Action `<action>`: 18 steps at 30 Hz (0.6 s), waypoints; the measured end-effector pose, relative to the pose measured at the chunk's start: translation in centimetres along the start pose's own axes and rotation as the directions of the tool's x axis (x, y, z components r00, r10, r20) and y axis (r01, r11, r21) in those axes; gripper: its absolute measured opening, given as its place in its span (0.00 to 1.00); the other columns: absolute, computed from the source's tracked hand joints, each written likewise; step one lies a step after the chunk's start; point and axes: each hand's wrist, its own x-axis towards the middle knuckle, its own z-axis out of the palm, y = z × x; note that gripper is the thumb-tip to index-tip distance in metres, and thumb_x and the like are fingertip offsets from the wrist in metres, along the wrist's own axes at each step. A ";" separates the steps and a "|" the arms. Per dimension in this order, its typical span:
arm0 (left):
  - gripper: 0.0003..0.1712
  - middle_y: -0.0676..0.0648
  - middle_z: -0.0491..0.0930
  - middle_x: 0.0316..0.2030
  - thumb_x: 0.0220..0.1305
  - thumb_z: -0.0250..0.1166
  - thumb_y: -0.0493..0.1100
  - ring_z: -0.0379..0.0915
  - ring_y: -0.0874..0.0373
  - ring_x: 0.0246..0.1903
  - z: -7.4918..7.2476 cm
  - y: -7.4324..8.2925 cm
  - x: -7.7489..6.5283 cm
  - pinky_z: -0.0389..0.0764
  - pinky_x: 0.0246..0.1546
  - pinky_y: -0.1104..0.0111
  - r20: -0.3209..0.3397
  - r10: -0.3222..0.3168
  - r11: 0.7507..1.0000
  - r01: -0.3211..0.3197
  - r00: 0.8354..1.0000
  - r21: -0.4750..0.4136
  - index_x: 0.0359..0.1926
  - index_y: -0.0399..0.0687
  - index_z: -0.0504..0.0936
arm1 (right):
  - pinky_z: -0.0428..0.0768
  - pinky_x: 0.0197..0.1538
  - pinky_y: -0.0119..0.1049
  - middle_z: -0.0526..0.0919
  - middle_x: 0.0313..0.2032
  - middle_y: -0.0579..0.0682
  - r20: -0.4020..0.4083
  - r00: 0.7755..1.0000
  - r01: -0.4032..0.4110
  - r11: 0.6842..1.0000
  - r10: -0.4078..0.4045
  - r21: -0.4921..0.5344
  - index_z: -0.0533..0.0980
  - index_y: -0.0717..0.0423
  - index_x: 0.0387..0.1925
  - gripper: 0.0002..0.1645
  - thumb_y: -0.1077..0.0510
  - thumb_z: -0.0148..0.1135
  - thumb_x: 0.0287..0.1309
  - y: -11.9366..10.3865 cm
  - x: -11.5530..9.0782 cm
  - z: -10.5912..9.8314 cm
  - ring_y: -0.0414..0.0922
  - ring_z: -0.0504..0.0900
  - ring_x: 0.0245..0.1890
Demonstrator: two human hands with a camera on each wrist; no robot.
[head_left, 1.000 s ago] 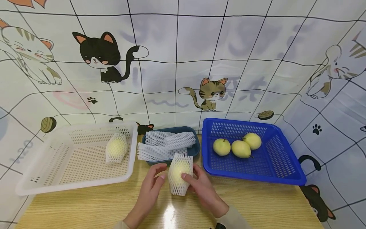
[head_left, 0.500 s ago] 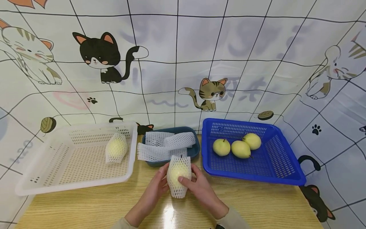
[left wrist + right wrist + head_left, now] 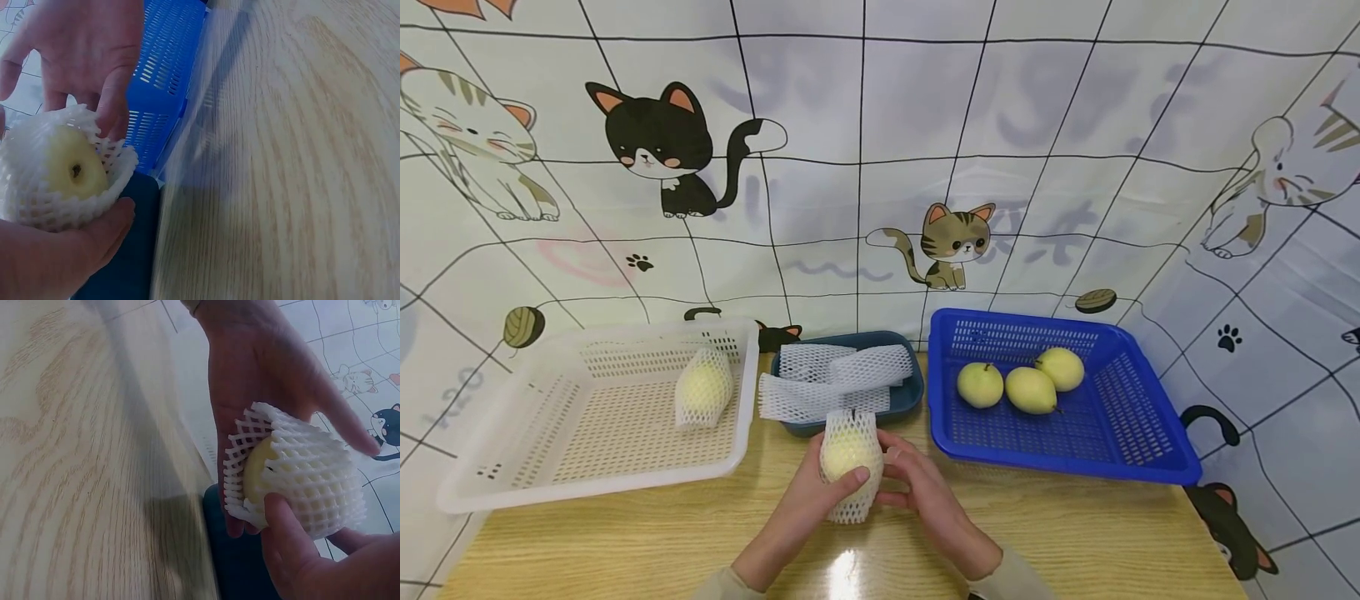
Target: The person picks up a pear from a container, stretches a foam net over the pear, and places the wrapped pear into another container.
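A pale yellow pear (image 3: 78, 159) in a white foam net sleeve (image 3: 852, 454) is held above the wooden table. My left hand (image 3: 805, 493) grips it, with the thumb across its near side. My right hand (image 3: 931, 496) is at the pear's right side, fingers loosely spread and fingertips at the net. From the right wrist view, one right fingertip (image 3: 279, 509) rests against the mesh, and the sleeve flares past the pear's end. Behind the hands, a teal bin (image 3: 916, 400) contains several white net sleeves (image 3: 820, 400).
A white basket (image 3: 745, 417) on the left holds one netted pear (image 3: 704, 387). On the right, a blue basket (image 3: 1142, 425) holds three bare pears (image 3: 1030, 390). The wooden table (image 3: 647, 542) extends in front, with a cat-patterned sheet (image 3: 820, 125) behind.
The netted pear has moved left and slightly nearer. My left hand has closed round it with its thumb on top, while the right hand has loosened and drawn its thumb off the pear.
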 end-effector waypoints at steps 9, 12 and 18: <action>0.44 0.39 0.75 0.58 0.59 0.75 0.44 0.76 0.50 0.51 -0.7 0.0 0.0 0.78 0.50 0.62 -0.050 0.038 0.999 -0.038 0.998 0.007 0.71 0.39 0.64 | 0.80 0.61 0.54 0.62 0.72 0.65 0.076 0.997 0.032 0.999 -0.033 0.007 0.59 0.62 0.78 0.37 0.42 0.35 0.81 -0.4 0.0 -0.1 0.62 0.70 0.68; 0.43 0.38 0.75 0.57 0.60 0.75 0.44 0.76 0.49 0.51 -1.3 0.5 -0.1 0.79 0.49 0.61 -0.070 0.051 0.999 -0.050 0.996 0.020 0.71 0.40 0.65 | 0.78 0.63 0.54 0.63 0.71 0.65 0.086 0.996 0.037 0.999 -0.038 0.013 0.60 0.62 0.78 0.38 0.41 0.34 0.82 -0.6 0.1 -0.2 0.62 0.71 0.68; 0.42 0.38 0.76 0.57 0.62 0.73 0.45 0.76 0.50 0.51 -3.0 2.0 -0.7 0.78 0.50 0.62 -0.097 0.036 0.999 -0.032 0.995 0.041 0.72 0.43 0.64 | 0.75 0.67 0.52 0.65 0.72 0.65 0.047 0.998 0.040 0.999 -0.038 -0.036 0.60 0.65 0.76 0.38 0.42 0.37 0.82 -0.8 0.4 0.0 0.65 0.68 0.70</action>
